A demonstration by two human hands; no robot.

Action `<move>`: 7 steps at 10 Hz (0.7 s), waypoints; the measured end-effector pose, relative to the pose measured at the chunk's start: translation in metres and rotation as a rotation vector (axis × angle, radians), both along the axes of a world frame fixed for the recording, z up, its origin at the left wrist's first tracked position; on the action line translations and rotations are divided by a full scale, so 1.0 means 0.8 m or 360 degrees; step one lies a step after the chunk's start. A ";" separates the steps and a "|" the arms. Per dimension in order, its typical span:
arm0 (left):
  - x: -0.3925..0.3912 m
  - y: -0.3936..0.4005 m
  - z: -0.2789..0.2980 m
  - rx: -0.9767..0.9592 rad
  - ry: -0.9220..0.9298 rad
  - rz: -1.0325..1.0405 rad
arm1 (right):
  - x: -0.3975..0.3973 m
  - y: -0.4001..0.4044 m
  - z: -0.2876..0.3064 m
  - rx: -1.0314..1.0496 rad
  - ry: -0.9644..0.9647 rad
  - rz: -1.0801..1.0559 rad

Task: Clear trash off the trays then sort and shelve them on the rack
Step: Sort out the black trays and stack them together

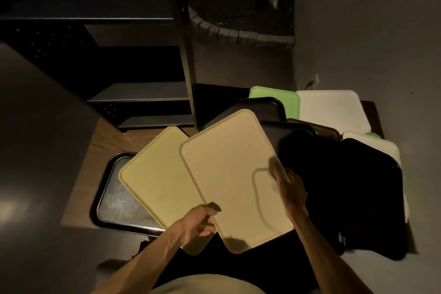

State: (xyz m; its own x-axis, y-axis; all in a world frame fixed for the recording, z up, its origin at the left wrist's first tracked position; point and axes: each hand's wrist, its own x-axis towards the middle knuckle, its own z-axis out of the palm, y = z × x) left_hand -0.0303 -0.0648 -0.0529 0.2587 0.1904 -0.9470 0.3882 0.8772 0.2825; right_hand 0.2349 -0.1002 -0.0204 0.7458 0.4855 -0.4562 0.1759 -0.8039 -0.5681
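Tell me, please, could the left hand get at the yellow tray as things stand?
Probably not yet: the left hand grips the beige tray, which overlaps the yellow tray. The yellow tray lies right beside it, though, otherwise uncovered.

A dim grey floor [370, 31] fills the right and upper right of the frame. At the top centre stands a round planter [241, 31] with a segmented rim, dark soil inside. A wooden table surface [95, 164] shows at centre left.

No legible text or labels
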 end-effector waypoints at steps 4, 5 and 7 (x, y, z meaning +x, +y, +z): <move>-0.112 -0.025 -0.009 0.0113 0.0365 0.0390 | -0.114 0.078 -0.029 0.0115 0.0072 0.0624; -0.136 -0.030 -0.017 0.0147 0.0416 0.0445 | -0.143 0.101 -0.040 0.0132 0.0133 0.0832; -0.173 -0.019 -0.032 0.0217 0.0501 0.0357 | -0.164 0.111 -0.082 0.0101 -0.0238 0.1215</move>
State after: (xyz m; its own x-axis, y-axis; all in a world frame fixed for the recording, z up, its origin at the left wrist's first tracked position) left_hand -0.1684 -0.0801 -0.0789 -0.1021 0.3387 -0.9354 0.2775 0.9126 0.3001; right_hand 0.1034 -0.0114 -0.0863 0.2460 0.9109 -0.3314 0.7459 -0.3962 -0.5354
